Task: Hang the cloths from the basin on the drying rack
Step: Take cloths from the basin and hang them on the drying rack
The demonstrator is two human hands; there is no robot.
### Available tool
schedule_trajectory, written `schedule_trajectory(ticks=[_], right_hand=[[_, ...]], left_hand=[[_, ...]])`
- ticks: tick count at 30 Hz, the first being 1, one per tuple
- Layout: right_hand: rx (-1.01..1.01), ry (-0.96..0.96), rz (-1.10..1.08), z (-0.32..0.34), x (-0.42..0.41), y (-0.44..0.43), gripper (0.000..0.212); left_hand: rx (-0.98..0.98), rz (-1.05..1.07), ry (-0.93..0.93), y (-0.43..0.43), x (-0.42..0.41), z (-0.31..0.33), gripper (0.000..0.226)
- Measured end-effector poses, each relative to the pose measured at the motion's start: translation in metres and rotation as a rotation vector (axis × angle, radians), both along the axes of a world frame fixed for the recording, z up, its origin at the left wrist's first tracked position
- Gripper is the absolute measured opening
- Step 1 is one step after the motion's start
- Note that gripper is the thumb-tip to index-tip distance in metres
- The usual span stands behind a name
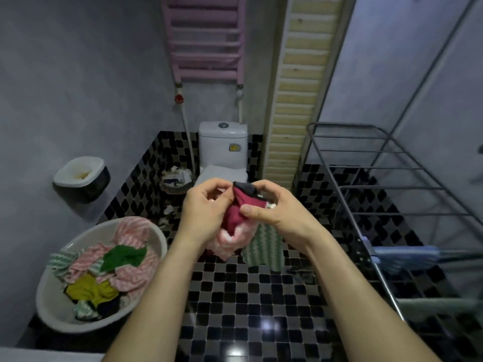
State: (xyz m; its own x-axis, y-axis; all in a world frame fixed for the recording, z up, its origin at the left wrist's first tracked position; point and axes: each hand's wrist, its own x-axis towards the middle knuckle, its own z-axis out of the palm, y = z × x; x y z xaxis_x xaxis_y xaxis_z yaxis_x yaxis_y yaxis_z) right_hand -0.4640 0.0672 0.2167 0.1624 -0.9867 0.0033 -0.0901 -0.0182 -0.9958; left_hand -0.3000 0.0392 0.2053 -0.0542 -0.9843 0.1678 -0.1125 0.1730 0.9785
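- both hands raised mid-frame over the checkered floor (248, 296), between the basin and the drying rack.
- left hand (206, 207): grip clenched on the red cloth (236, 212), fingertips pinching near its dark hem.
- right hand (271, 207): grip grasping the same red cloth, thumb pressed on its front, fingers curled behind.
- a pink-white cloth (230, 240) is bunched under the red one; a green zigzag cloth (264, 246) hangs below the right wrist. cannot tell which hand carries these two.
- basin (56, 316), white, on the floor at lower left, well apart from the hands; heap of cloths (130, 262) inside: pink-striped, green, yellow, dark.
- drying rack (379, 168), grey metal, at right; upper bars bare, a blue cloth (402, 254) draped lower down.
- toilet (222, 145) straight ahead, beyond the hands.
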Motion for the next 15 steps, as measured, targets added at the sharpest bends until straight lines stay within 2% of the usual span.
schedule_trajectory(ticks=[3, 5, 9, 11, 13, 15], right_hand=[[0.03, -0.014, -0.009, -0.005, -0.038, 0.019, 0.041], [0.037, 0.029, 0.016, -0.011, -0.063, 0.033, 0.042], [0.035, 0.126, -0.152, -0.025, -0.105, 0.057, 0.015], [-0.025, 0.14, -0.311, -0.026, -0.133, 0.07, 0.011], [-0.055, 0.023, -0.447, -0.026, -0.155, 0.075, 0.015], [0.023, -0.327, -0.499, -0.024, -0.171, 0.075, 0.019]], left_hand=[[-0.041, 0.02, 0.052, 0.009, -0.044, 0.005, 0.015], [0.006, 0.04, 0.152, 0.013, -0.071, 0.006, 0.014], [0.109, 0.029, 0.35, 0.019, -0.118, 0.013, 0.017], [0.126, 0.045, 0.394, 0.023, -0.144, 0.016, 0.018], [0.139, 0.045, 0.425, 0.024, -0.159, 0.02, 0.02], [0.122, -0.025, 0.411, 0.024, -0.171, 0.023, 0.019]])
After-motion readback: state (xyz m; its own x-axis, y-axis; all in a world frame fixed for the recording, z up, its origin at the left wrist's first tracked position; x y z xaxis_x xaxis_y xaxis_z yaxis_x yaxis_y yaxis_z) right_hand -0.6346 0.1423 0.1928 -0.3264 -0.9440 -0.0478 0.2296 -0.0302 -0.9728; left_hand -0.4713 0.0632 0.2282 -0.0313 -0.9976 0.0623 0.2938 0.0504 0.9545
